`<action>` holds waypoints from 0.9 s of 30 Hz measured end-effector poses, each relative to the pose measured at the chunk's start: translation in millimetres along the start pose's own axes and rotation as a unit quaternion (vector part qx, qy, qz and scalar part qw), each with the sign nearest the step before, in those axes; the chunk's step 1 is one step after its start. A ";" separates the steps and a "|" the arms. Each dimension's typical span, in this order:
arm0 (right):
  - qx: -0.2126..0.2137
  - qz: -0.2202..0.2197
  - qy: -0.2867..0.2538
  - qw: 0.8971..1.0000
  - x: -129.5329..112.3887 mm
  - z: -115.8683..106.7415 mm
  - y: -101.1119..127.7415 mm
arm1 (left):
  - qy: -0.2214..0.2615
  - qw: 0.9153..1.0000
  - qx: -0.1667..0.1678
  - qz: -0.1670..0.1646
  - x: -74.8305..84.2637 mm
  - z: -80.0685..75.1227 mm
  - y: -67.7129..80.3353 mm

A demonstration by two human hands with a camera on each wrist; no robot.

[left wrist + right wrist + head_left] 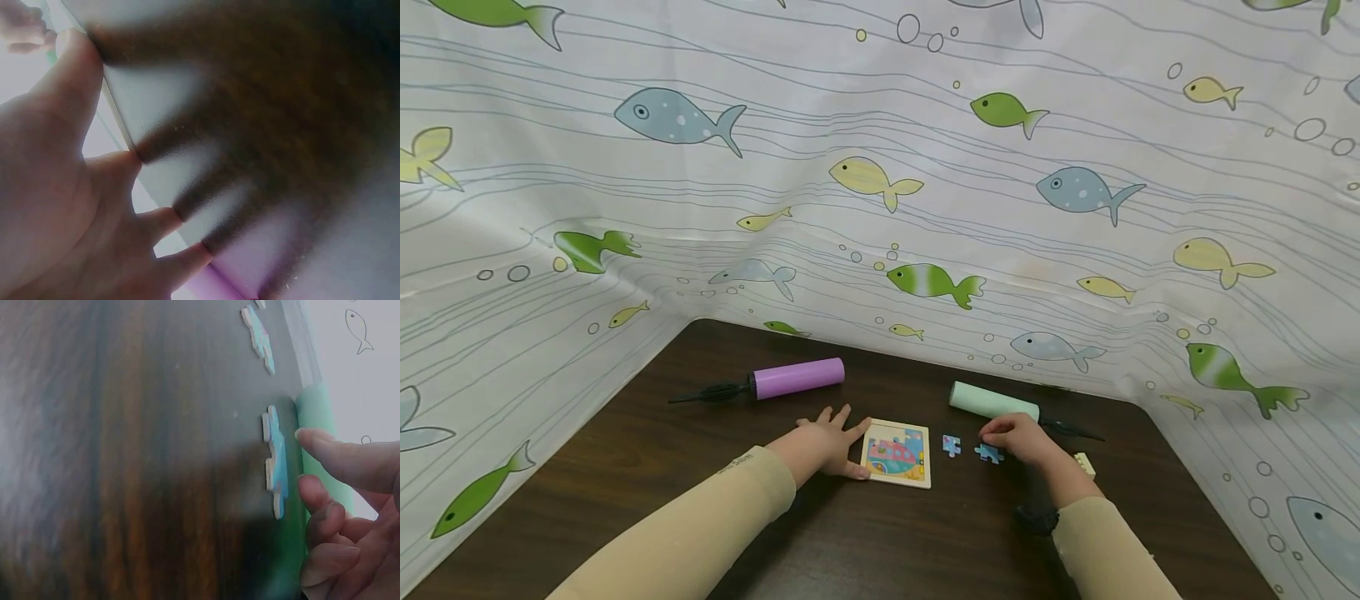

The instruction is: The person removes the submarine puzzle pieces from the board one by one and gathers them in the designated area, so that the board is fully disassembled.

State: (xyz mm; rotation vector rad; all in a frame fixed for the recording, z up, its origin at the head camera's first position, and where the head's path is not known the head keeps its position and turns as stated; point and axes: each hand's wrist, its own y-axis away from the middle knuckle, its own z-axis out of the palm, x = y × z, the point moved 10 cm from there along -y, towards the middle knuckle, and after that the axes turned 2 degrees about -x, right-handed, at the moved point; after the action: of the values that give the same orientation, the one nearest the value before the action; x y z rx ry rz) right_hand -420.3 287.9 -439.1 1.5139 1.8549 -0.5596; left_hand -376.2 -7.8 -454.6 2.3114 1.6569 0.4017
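My left hand (827, 446) lies with spread fingers at the left side of a small square puzzle tray (898, 482), thumb and index fingertip at its edge. Part of a pink and blue picture fills the tray. In the left wrist view, the fingertips of that hand (62, 187) rest on the tabletop. My right hand (1018, 435) hovers right over a blue puzzle piece (988, 452) lying flat. The right wrist view shows thumb and index finger apart beside this piece (277, 465), nothing between them. Another puzzle piece (951, 445) lies between it and the tray.
Behind the right hand lies a mint-green hand pump (996, 402) with a black nozzle. A purple hand pump (797, 377) lies at the back left. A cream block (1084, 465) sits beside the right forearm. Fish-print sheeting (850, 242) walls the dark wooden table (880, 542).
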 end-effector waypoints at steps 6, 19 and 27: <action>0.002 -0.013 0.000 1.000 -15.7 6.6 -8.1 | 0.000 1.000 -0.002 -0.003 -1.1 0.7 -0.5; -0.038 -0.059 -0.011 0.997 -63.3 57.8 -28.5 | 0.000 1.000 -0.002 -0.003 -0.4 1.6 -2.0; -0.064 -0.079 -0.006 0.995 -75.6 84.5 -36.6 | 0.004 1.000 -0.002 -0.007 -0.9 0.7 -1.4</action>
State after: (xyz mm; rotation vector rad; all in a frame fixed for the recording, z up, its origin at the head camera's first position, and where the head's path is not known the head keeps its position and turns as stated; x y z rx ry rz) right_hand -428.8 169.2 -445.2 1.2861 1.9732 -0.5106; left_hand -377.5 -8.2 -455.7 2.2978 1.6725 0.4112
